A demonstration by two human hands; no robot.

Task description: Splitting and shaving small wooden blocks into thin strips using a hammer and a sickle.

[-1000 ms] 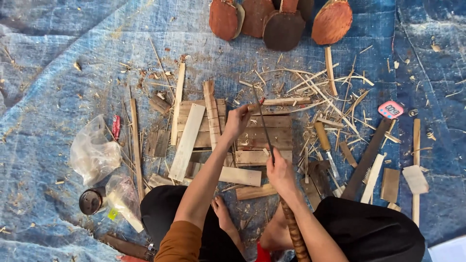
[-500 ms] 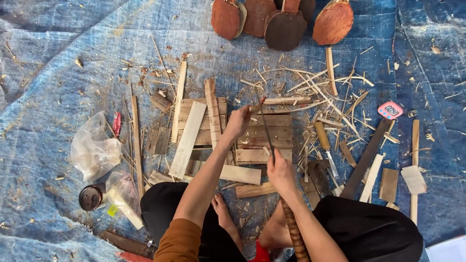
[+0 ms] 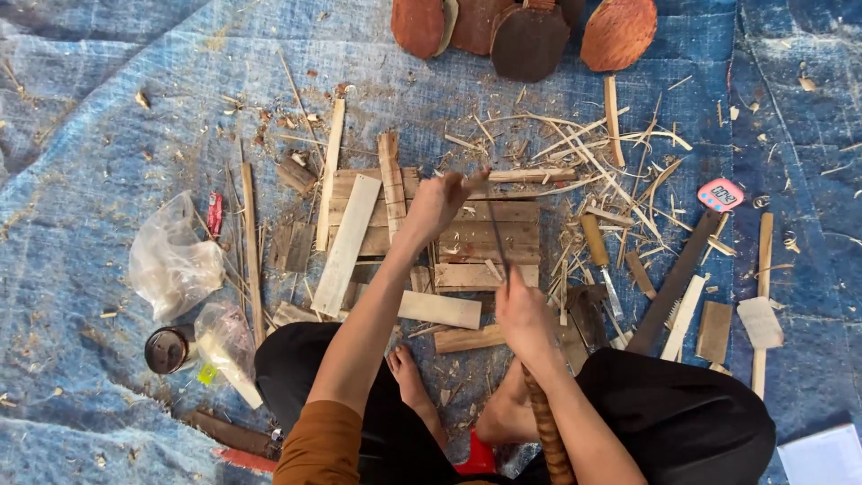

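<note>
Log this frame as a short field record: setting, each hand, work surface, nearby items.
setting: person seated on a blue tarp, bare feet in front
left hand: grips one end of a wooden stick lying over the boards
right hand: holds a thin dark blade, tip up toward the stick
work surface: flat wooden boards laid side by side
nearby: wood shavings, plastic bag, small pink timer, round brown pieces at the top
</note>
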